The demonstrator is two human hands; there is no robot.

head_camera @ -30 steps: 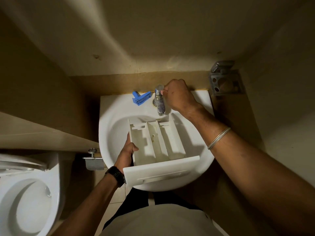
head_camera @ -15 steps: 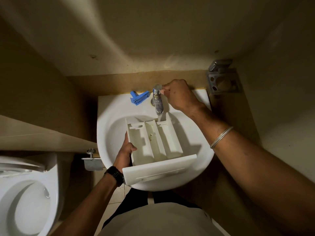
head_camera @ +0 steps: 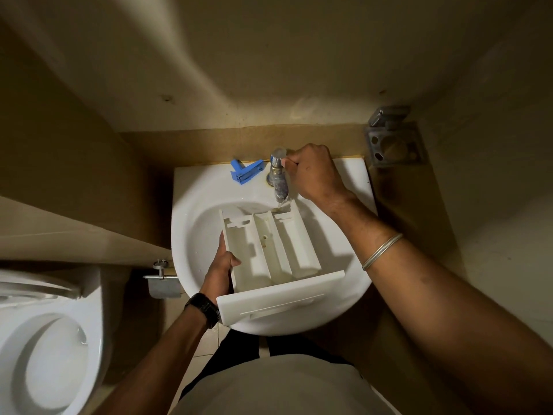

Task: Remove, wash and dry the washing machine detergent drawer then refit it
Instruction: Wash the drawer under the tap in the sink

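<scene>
Head view. Since the earlier frame, water has begun to run from the tap (head_camera: 279, 181) onto the far right corner of the detergent drawer (head_camera: 273, 253); drawer shifted slightly under the spout. Right hand (head_camera: 314, 175) curled round the tap handle, just right of the tap. Left hand (head_camera: 221, 271) grips the drawer's left wall, thumb over the edge. Drawer lies in the sink (head_camera: 191, 205), front panel nearest the person. Blue insert (head_camera: 247, 172) sits left of the tap. Judgement: washing step starting; drying and refitting remain.
</scene>
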